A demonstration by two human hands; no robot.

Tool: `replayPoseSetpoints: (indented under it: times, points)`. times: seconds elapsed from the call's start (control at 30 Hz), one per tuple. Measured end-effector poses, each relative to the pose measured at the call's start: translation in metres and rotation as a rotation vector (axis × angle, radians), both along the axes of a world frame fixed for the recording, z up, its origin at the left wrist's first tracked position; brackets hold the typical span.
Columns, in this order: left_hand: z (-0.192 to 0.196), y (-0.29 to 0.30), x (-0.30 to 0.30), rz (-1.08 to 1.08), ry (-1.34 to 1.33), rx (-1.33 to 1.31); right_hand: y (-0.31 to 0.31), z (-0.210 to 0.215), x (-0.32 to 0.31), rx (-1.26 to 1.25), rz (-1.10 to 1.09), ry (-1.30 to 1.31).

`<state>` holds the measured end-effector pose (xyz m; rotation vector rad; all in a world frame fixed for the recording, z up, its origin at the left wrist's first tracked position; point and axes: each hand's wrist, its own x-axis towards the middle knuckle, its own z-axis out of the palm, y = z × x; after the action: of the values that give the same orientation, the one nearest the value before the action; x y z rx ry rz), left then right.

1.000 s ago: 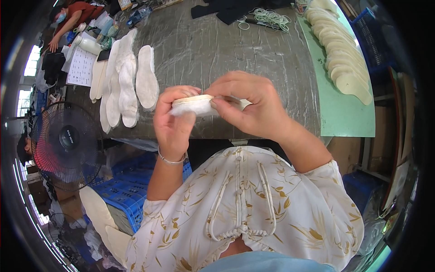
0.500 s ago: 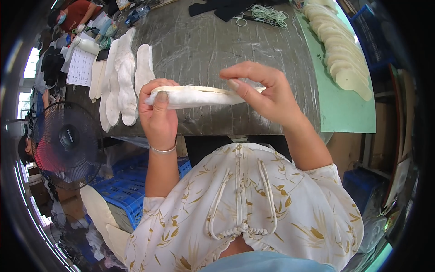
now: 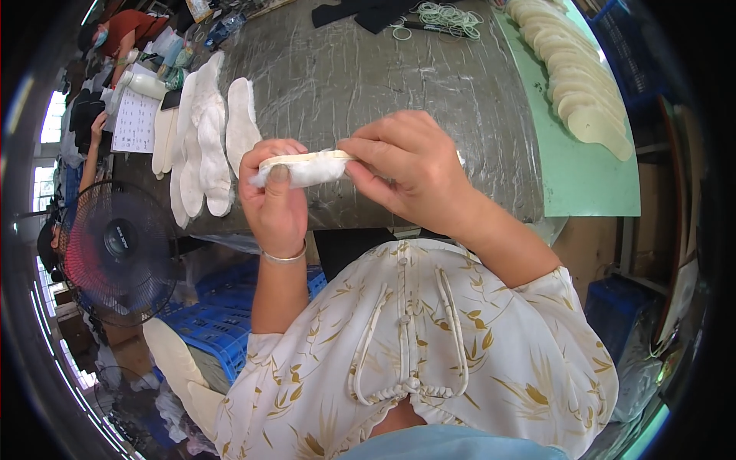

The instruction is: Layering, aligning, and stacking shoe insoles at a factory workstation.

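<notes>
A white fluffy insole with a cream edge is held on its side above the near part of the table. My left hand grips its left end, thumb on the fleecy face and fingers behind. My right hand pinches the cream edge near the middle between thumb and fingers. That hand covers most of the right half; only a small white tip shows beyond it. To the left lie several finished-looking fleecy insoles, and a single one rests apart from them.
Overlapping cream insole pieces line a green sheet on the right. Pale cords and black fabric lie at the back. A fan and blue crate stand left. Another person is at the far left.
My right hand has moved left along the insole and closed on its edge; before, it was raised over the right end with fingers apart. My left hand keeps its grip.
</notes>
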<state>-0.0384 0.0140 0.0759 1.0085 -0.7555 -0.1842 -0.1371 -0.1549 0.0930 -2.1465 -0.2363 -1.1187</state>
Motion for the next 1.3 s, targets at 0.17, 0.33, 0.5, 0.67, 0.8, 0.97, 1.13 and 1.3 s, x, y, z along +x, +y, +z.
replayPoseSetpoints:
  times: [0.17, 0.33, 0.5, 0.67, 0.8, 0.97, 1.13, 1.3]
  points:
    - [-0.001, -0.001, -0.003, 0.002, -0.004, -0.002, -0.002, -0.003, 0.003, -0.051, -0.008, -0.031]
    - [-0.005, 0.003, 0.006, 0.01, 0.147, -0.084, -0.01, -0.001, -0.009, 0.06, 0.123, 0.199]
    - [-0.01, 0.008, 0.02, -0.027, 0.182, -0.14, -0.027, -0.006, -0.029, 0.067, -0.005, 0.204]
    - [-0.017, 0.012, 0.027, 0.008, 0.292, -0.174, -0.053, -0.014, -0.049, 0.153, -0.132, 0.254]
    - [-0.024, 0.016, 0.032, -0.045, 0.316, -0.234, -0.053, -0.021, -0.058, 0.155, -0.146, 0.238]
    - [-0.029, 0.009, 0.029, -0.056, 0.317, -0.22, -0.043, -0.023, -0.055, 0.15, -0.105, 0.212]
    - [-0.03, -0.001, 0.02, -0.052, 0.284, -0.183, -0.022, -0.013, -0.034, 0.101, -0.08, 0.09]
    - [-0.03, -0.004, 0.013, -0.061, 0.277, -0.182, -0.006, -0.012, -0.016, 0.029, -0.084, 0.025]
